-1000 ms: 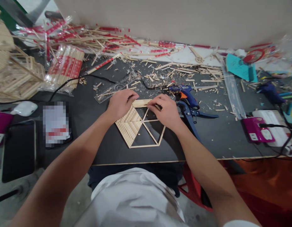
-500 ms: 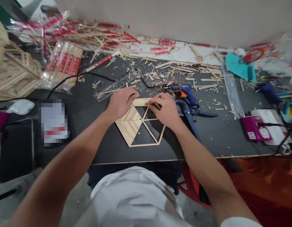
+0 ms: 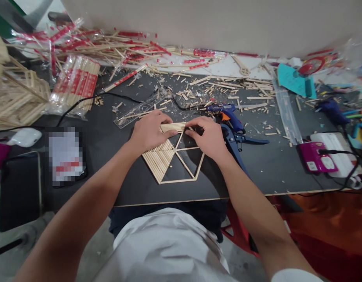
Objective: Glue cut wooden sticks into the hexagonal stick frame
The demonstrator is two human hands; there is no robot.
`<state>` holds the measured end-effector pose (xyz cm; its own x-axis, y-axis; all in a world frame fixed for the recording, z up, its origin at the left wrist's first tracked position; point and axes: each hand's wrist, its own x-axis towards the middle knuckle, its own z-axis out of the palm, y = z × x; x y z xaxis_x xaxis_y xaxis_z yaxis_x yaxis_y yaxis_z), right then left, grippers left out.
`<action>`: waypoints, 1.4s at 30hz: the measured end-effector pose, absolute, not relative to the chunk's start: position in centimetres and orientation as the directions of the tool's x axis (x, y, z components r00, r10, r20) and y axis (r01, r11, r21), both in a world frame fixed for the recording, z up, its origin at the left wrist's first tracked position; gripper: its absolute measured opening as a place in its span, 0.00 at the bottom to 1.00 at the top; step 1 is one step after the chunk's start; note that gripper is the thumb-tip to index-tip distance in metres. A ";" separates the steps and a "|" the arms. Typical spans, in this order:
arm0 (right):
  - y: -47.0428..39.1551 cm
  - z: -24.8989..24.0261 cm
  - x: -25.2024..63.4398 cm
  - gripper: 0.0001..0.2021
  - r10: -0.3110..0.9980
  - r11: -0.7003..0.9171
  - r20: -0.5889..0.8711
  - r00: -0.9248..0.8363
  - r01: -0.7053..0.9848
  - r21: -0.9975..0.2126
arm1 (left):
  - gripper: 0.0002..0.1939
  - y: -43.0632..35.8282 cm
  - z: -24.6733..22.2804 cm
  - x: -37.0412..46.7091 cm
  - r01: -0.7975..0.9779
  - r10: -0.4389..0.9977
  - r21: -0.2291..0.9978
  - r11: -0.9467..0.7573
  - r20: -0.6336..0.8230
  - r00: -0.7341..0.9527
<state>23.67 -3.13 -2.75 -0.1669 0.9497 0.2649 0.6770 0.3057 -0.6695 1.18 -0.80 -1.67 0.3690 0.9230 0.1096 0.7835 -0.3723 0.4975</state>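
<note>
On the dark table lies a hexagonal frame (image 3: 178, 181) of thin wooden sticks with spokes meeting in its middle. Its left sections are filled with close-set sticks (image 3: 159, 162); the lower and right ones are open gaps. A row of short wooden sticks (image 3: 176, 127) lies along the far side. My left hand (image 3: 148, 131) holds the left end of this row, thumb on the near side and fingers on the far side. At the row's right end, my right hand (image 3: 208, 135) pinches the sticks between thumb and forefinger. Its other fingers are partly hidden.
A blue glue gun (image 3: 232, 117) and blue-handled cutters (image 3: 235, 143) lie right of the frame. Beyond it are a clear ruler (image 3: 125, 119) and scattered stick offcuts. Wrapped chopsticks (image 3: 78, 80) and phones sit left; a purple power adapter (image 3: 314, 156) sits right.
My left thumb has moved out to the right along the near side of the stick row. My right fingers have shifted slightly right, to the row's end.
</note>
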 end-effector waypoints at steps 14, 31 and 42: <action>-2.7 -3.6 23.4 0.13 0.937 0.348 0.254 -0.239 0.654 -0.672 | 0.16 -0.9 -1.9 1.4 0.797 0.928 0.485 -0.360 0.102 0.357; -2.5 -3.6 22.5 0.06 0.964 0.262 0.231 -0.135 0.655 -0.709 | 0.17 0.3 -2.0 0.7 0.732 0.914 0.576 -0.365 0.074 0.398; -2.4 -3.6 22.5 0.07 0.971 0.233 0.210 -0.115 0.647 -0.726 | 0.19 1.1 -1.8 0.1 0.700 0.920 0.641 -0.314 0.024 0.391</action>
